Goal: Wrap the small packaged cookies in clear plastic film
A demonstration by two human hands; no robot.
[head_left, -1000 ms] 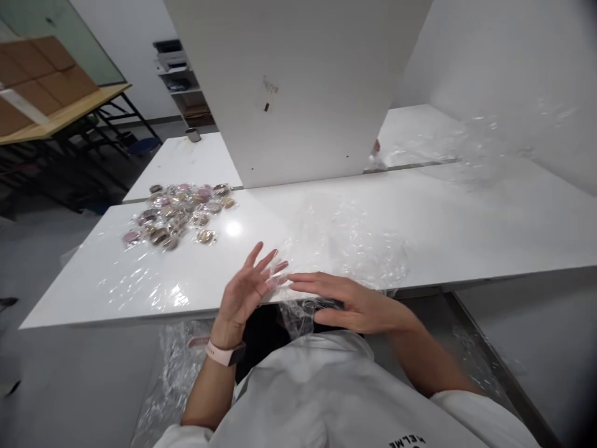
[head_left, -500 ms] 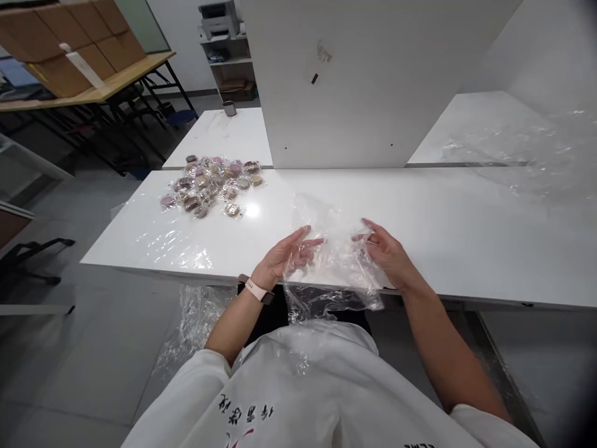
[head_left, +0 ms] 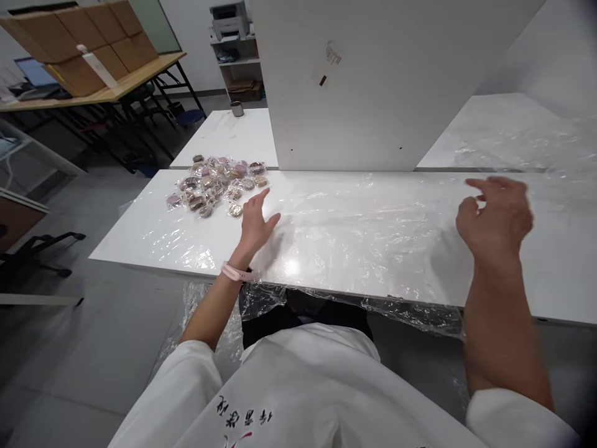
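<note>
A clear plastic sheet (head_left: 359, 230) lies spread over the white table in front of me, its near part hanging over the front edge. At its left end, my left hand (head_left: 255, 224) is open, thumb held away from the fingers, close to the wrapped round sweets. Beyond the sheet's right end, my right hand (head_left: 497, 214) is raised with bent fingers and a gap between thumb and forefinger. Nothing shows in either hand. A pile of individually wrapped round sweets (head_left: 209, 183), pink, brown and tan, sits at the table's left.
The white table (head_left: 135, 230) has an upright white panel (head_left: 345, 112) at its back edge. More clear film (head_left: 527, 149) is at the right. A small grey cup (head_left: 237, 109) stands on the surface behind. Cardboard boxes (head_left: 93, 50) fill a desk at the far left.
My hands have moved far apart, left hand leftward and right hand rightward and up. The crumpled plastic between them now lies spread out on the table, out of both hands.
</note>
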